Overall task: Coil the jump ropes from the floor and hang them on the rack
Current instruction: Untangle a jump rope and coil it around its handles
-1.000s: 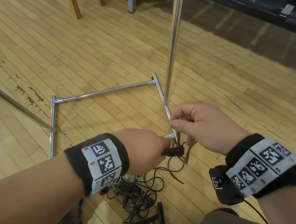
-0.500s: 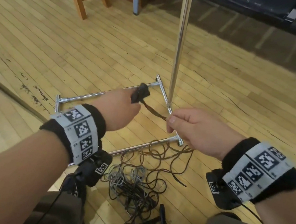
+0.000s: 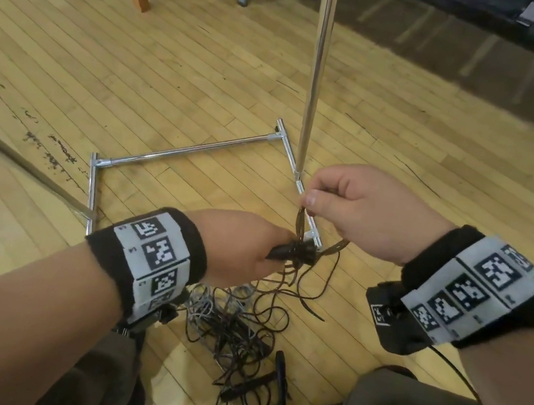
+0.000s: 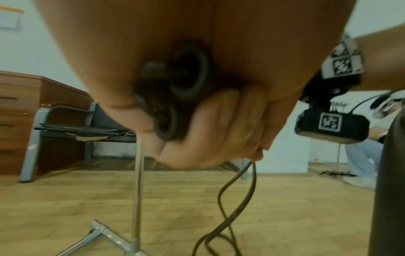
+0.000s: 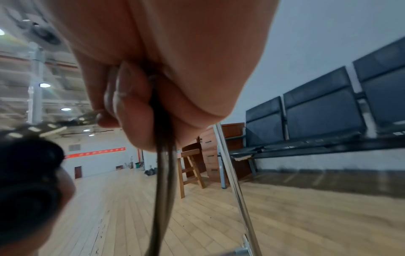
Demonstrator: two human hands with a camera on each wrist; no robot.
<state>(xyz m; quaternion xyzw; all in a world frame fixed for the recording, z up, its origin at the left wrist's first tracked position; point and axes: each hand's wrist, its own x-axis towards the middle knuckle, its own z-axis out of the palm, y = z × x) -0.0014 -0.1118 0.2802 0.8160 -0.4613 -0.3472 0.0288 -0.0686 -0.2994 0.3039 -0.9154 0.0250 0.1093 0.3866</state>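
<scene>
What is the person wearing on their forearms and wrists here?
Bare forearms, no sleeves. Each wrist has a black fabric wristband wrapped with a grey strip of square black-and-white markers. A small black camera box with its own marker and a thin black cable hangs beneath the right wrist.

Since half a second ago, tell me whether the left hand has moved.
Yes. The left hand, gripping the black handles, has dropped back toward the person, from beside the rack's cross bar to the near end of its foot bar.
</scene>
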